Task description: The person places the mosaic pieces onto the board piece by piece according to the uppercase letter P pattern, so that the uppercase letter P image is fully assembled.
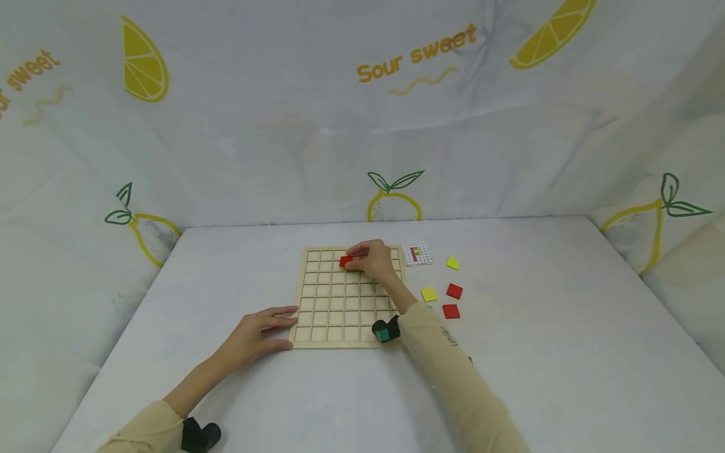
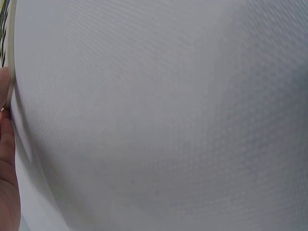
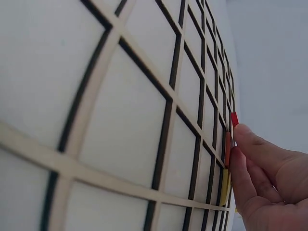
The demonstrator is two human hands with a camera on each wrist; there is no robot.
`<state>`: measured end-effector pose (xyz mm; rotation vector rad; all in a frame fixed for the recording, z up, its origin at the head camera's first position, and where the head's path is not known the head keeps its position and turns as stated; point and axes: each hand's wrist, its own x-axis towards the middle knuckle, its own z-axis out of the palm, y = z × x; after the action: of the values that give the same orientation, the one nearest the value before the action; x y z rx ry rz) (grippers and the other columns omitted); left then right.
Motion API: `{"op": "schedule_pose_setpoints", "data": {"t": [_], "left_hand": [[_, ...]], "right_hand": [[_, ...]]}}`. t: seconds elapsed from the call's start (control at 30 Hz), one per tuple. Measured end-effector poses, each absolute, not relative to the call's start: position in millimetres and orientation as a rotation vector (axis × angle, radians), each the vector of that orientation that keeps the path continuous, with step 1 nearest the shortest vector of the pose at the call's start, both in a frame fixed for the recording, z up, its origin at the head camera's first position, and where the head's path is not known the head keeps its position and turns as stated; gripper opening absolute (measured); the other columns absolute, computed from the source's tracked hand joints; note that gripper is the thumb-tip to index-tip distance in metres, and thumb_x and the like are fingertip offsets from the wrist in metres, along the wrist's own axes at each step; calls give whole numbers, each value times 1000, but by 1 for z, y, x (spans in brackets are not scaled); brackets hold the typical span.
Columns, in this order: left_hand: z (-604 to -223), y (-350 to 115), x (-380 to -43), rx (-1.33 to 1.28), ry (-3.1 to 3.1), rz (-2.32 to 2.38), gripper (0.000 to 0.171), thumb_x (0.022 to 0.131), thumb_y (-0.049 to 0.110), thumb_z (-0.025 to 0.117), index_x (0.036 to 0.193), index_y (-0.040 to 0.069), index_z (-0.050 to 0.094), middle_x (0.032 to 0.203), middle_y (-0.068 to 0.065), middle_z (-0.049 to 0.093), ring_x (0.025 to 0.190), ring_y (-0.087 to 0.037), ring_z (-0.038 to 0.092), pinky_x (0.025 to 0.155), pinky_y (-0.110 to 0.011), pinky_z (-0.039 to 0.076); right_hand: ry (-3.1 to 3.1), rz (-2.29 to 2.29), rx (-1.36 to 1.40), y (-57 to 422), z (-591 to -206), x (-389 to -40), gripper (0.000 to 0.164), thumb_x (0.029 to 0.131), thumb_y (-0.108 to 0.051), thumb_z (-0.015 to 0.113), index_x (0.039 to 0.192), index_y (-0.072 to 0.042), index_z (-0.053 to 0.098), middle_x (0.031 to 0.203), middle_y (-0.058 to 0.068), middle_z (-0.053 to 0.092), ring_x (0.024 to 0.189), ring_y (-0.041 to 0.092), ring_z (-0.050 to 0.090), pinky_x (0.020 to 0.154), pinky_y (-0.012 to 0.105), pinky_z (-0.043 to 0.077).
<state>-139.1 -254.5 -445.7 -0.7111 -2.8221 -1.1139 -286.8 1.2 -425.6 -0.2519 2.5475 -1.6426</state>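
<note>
One white table (image 1: 566,302), lemon-print backdrop (image 1: 238,151), right grip (image 1: 374,260) pinching red tile (image 3: 234,118), left grip (image 1: 256,332) straight-fingered against board (image 1: 321,290)

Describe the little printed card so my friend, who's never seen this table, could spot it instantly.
On the white table, find the wooden grid board. Just off its right edge, near the far corner, lies the card. Unlike the plain red tiles and plain yellow tiles nearby, it is white, with a printed grid and small coloured pattern.
</note>
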Motion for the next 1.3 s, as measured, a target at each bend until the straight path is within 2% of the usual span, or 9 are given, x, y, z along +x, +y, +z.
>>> {"op": "schedule_pose_setpoints", "data": {"t": [0.17,0.43,0.9,1.03,1.17,1.3], "left_hand": [[-447,-254,-140,-697,-2829,-1129,49,74,20,81,118,1,67,133,-10,58,122,-31,54,97,-41,48],[-448,-255,-140,-693,-2830,-1173,49,74,19,81,117,0,67,133,-11,57,121,-32,54,95,-37,50],[-445,-253,-139,-658,-2850,-1185,49,74,15,81,117,-1,67,134,-11,57,122,-32,54,97,-40,48],[-444,-252,-140,-652,-2858,-1178,48,74,15,82,117,-1,67,134,-11,57,122,-31,54,97,-40,48],[-444,-252,-140,-656,-2858,-1204,48,74,13,81,117,-2,67,134,-12,57,122,-32,54,96,-37,49],[-444,-253,-139,-662,-2855,-1204,49,74,13,81,117,-2,67,134,-13,56,122,-32,53,96,-35,49]], "right_hand": [[2621,-1581,-277,-4,-423,-283,21,74,3,81,93,4,74,89,16,72,84,26,68,74,30,57],[2643,-1544,-354,-3,-422,-283,25,73,3,81,97,6,72,92,17,72,85,27,68,76,31,57],[2706,-1472,-411,-8,-418,-283,11,74,3,80,84,4,74,78,14,72,71,24,68,70,29,56],[2705,-1459,-444,-8,-417,-282,10,75,3,79,84,4,74,78,14,72,72,25,68,71,30,56],[2678,-1491,-470,-5,-416,-281,11,77,2,78,86,5,73,81,15,72,76,27,68,82,36,54],[2611,-1572,-467,7,-413,-279,15,81,0,75,94,7,71,91,18,71,85,29,68,82,38,55]]}}
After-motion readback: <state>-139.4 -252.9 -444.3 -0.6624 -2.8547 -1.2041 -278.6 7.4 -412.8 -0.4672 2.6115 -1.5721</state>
